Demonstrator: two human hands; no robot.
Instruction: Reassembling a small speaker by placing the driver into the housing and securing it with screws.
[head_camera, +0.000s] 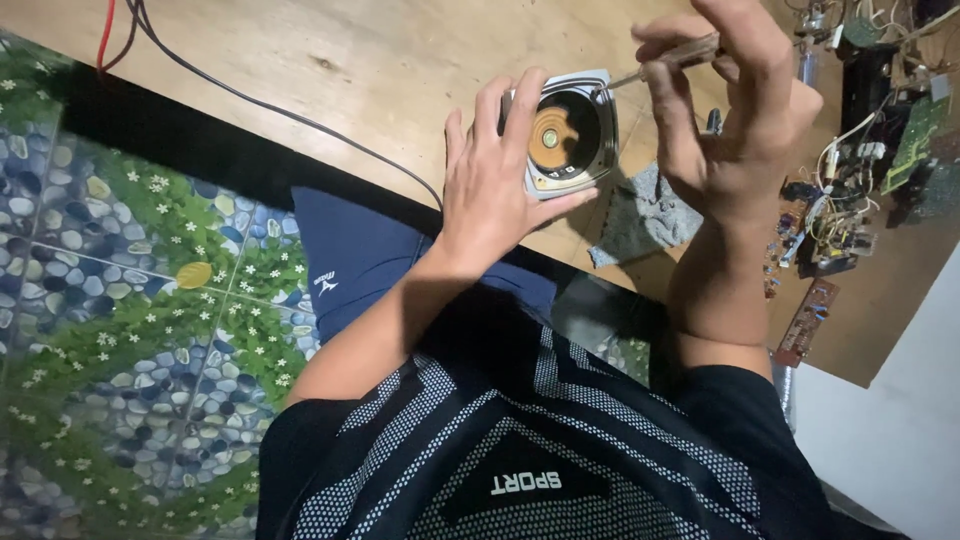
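My left hand (497, 180) grips a small square speaker (570, 135) with a silver frame and an orange centre, held above the wooden board (350, 70). My right hand (730, 110) is closed around a screwdriver (665, 62) with a brownish handle. Its thin metal tip touches the speaker's upper right corner.
A grey cloth (645, 215) lies on the board under my hands. Circuit boards and loose wires (830, 220) crowd the right side. A black cable (260, 105) and a red wire (105, 35) run across the board at the upper left. Patterned pebble-and-flower floor (130, 300) lies at left.
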